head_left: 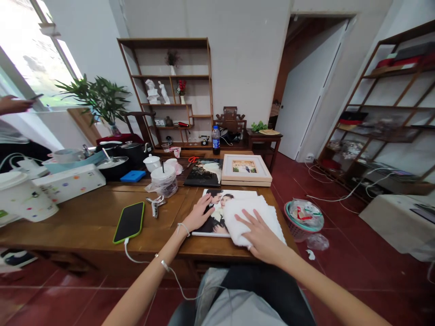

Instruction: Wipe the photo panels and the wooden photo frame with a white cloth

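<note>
A photo album (217, 222) with a couple pictured on its cover lies flat near the table's front edge. Over its right part is spread a white cloth (234, 217) with a scalloped edge. My right hand (263, 237) rests on the cloth, palm down with its fingers spread. At the album's left side lies my left hand (200, 213), fingers stretched out over the cover and holding nothing. Just behind the album are a dark photo book (204, 173) and a stack of light wooden picture frames (247, 170).
Left on the wooden table (95, 226) lie a charging phone (129, 222), a metal clamp-like item (156, 206) and a bagged cup (163, 181). Red-handled scissors (193, 160) and a bottle (216, 140) stand farther back. A waste basket (302, 222) is on the floor at right. Another person's hand (15, 105) holds a phone.
</note>
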The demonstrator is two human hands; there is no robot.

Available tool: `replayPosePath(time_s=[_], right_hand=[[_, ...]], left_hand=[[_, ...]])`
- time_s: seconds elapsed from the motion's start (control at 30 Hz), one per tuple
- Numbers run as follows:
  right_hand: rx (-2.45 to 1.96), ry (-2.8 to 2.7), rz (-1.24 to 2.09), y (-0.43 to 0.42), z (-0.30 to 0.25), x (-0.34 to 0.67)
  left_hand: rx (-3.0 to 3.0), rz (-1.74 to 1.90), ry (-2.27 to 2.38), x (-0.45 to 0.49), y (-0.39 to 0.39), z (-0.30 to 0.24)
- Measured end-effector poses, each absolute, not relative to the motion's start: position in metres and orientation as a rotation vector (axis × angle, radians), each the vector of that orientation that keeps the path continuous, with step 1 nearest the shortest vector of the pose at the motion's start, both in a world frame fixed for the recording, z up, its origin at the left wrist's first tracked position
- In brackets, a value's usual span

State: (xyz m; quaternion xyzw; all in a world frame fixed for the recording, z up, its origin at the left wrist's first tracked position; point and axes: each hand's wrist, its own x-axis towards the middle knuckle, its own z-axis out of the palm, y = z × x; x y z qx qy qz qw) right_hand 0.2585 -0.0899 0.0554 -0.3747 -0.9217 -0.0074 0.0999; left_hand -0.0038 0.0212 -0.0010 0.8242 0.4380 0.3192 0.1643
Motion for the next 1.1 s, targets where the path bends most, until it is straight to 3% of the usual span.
replayPosePath(time_s=[0.17,0.57,0.93,1.1], right_hand=[[-1.084,-2.739,-0.023,-0.09,0.054,0.262],[-1.347,-2.529,-0.077,0.015,0.057,0.266],[-1.11,-2.764,-0.03,-0.083,0.057,0.244],[-1.043,-2.798,0.024,-0.073,0.061,0.242]], left_hand=[[2.357,0.901,1.24,-0.003,0.02,-0.003],[2.363,0.884,1.241,-0.003,0.018,0.0],[2.374,0.905,1.239,-0.004,0.019,-0.001],[2.364,0.863,1.255,-0.004,0.019,-0.001]])
